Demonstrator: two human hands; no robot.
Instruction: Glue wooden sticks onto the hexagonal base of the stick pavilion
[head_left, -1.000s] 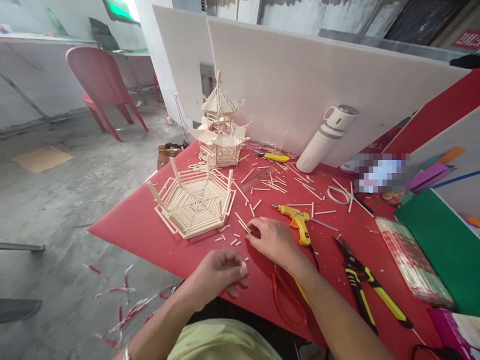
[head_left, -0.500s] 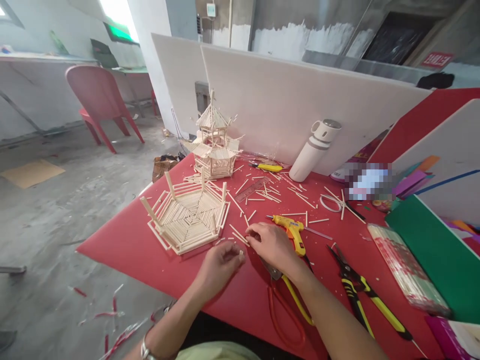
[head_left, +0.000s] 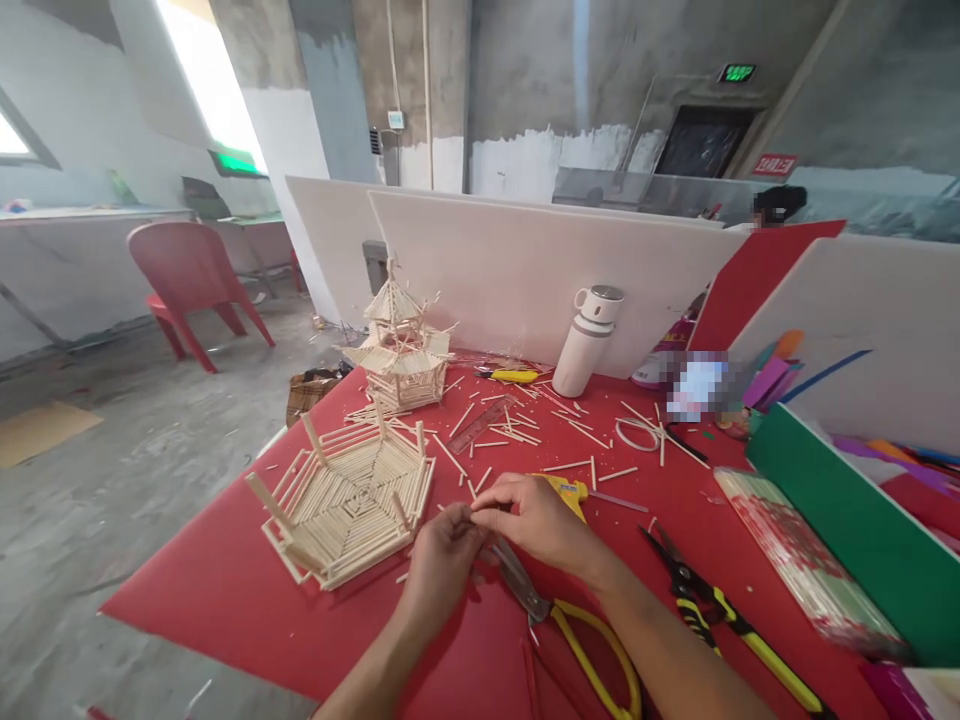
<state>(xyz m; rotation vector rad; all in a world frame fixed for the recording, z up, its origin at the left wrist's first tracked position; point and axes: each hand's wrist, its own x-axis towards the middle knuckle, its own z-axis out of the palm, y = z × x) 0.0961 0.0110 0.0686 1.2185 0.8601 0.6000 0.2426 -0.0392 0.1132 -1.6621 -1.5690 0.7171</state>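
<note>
My left hand [head_left: 444, 555] and my right hand [head_left: 529, 515] meet fingertip to fingertip above the red tabletop. Both are pinched closed; whatever sits between the fingers is too small or hidden to name. To their left lies a hexagonal wooden-stick base [head_left: 352, 505] with low rails and upright posts. A yellow glue gun [head_left: 568, 492] is partly covered by my right hand. Under my right wrist lie scissors [head_left: 534, 597] with yellow and red handles. Loose short sticks [head_left: 517, 428] are scattered beyond my hands.
A stick pagoda [head_left: 405, 345] stands at the back left, near a yellow cutter [head_left: 514, 376] and a white flask [head_left: 585, 345]. On the right are black-and-yellow pliers [head_left: 701, 585], a wrapped stick bundle [head_left: 806, 560] and a green box [head_left: 847, 510]. A white board [head_left: 480, 270] closes off the back.
My hands have come together; they were slightly apart, with a short stick piece in the left fingertips. The camera view has tilted up, so everything sits lower in the picture.
</note>
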